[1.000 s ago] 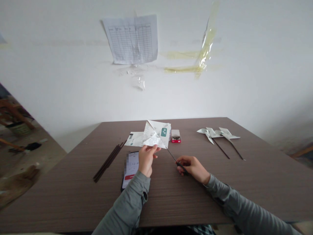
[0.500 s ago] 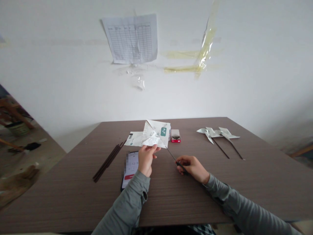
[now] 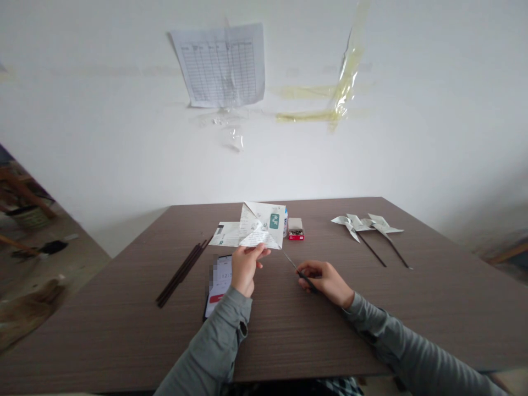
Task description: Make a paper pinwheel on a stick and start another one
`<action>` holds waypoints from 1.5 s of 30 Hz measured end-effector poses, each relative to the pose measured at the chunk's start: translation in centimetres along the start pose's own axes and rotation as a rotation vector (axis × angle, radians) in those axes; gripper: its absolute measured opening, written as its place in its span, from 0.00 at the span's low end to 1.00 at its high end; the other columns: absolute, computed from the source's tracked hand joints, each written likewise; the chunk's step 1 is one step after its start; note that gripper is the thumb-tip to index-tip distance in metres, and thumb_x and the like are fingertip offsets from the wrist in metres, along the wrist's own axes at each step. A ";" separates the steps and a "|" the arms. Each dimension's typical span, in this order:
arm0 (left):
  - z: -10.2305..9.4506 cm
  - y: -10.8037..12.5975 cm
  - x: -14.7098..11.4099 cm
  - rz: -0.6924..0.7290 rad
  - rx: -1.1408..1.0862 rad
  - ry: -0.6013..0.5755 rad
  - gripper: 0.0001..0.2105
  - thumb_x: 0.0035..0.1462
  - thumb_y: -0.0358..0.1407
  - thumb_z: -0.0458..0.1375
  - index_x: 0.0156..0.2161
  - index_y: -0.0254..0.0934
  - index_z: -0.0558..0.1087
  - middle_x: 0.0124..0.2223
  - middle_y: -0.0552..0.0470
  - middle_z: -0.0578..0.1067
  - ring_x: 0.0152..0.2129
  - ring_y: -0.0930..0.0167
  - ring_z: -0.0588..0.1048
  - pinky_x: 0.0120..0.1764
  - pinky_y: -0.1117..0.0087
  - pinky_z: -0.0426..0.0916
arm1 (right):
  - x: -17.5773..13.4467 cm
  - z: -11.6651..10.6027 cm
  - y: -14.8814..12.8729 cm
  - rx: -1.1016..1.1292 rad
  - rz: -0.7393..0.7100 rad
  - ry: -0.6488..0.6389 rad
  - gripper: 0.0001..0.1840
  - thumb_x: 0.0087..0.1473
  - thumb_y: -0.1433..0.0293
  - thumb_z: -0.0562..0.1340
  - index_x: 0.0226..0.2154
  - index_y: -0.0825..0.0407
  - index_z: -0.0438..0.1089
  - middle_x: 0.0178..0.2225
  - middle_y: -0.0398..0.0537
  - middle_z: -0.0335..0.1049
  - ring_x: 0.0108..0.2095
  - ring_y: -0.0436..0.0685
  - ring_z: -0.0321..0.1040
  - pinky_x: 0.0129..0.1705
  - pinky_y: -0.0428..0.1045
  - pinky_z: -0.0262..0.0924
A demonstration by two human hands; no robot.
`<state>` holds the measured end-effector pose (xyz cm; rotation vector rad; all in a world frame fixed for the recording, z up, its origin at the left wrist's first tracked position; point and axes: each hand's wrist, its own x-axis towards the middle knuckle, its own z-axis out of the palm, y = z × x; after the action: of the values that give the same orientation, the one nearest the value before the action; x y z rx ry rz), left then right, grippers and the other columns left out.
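Observation:
My left hand [image 3: 246, 269] pinches the lower edge of a square sheet of printed paper [image 3: 262, 223] between thumb and fingers. Diagonal lines run across this sheet, which carries a green block and is held up over the table. My right hand [image 3: 324, 280] is closed round the black handle of slim scissors [image 3: 293, 265]. Their thin metal tip points up and left, at the sheet's lower right corner; whether it touches the paper I cannot tell. Behind the sheet lies another piece of printed paper [image 3: 225, 234], partly covered.
Several dark sticks [image 3: 181, 275] and a phone [image 3: 220, 283] lie left on the brown table [image 3: 297, 341]. A red box of small metal pieces [image 3: 296, 231] stands beside a partly hidden bottle [image 3: 285, 220]. Two paper pinwheels [image 3: 355, 224] on sticks lie right. The wall [image 3: 144, 148] rises behind.
The held sheet has shifted slightly left, showing more of the bottle behind it. Both hands keep their grips and have hardly moved.

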<state>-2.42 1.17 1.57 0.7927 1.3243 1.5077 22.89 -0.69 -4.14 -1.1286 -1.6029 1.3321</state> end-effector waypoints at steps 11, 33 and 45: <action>0.0 0.1 0.0 -0.018 0.022 0.001 0.12 0.63 0.25 0.78 0.35 0.39 0.81 0.40 0.41 0.94 0.36 0.57 0.96 0.22 0.75 0.66 | 0.1 0.1 0.1 0.007 -0.003 0.021 0.26 0.52 0.47 0.86 0.41 0.47 0.85 0.26 0.40 0.81 0.28 0.57 0.76 0.38 0.54 0.72; 0.0 -0.5 0.0 0.013 -0.054 -0.033 0.15 0.56 0.30 0.83 0.33 0.39 0.79 0.39 0.44 0.94 0.33 0.61 0.95 0.22 0.77 0.63 | 0.1 0.2 0.3 0.021 -0.016 0.007 0.29 0.53 0.44 0.86 0.43 0.48 0.86 0.26 0.41 0.82 0.28 0.57 0.74 0.38 0.54 0.70; 0.2 -0.7 -0.3 0.009 -0.050 -0.003 0.12 0.57 0.32 0.83 0.35 0.38 0.83 0.41 0.41 0.94 0.36 0.58 0.95 0.24 0.75 0.63 | 0.1 0.6 0.1 -0.013 -0.047 0.002 0.33 0.54 0.38 0.87 0.44 0.45 0.85 0.27 0.42 0.82 0.31 0.61 0.80 0.42 0.58 0.77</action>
<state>-1.97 0.99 0.94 0.7698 1.2775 1.5401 22.28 -0.78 -4.38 -1.0934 -1.6284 1.2919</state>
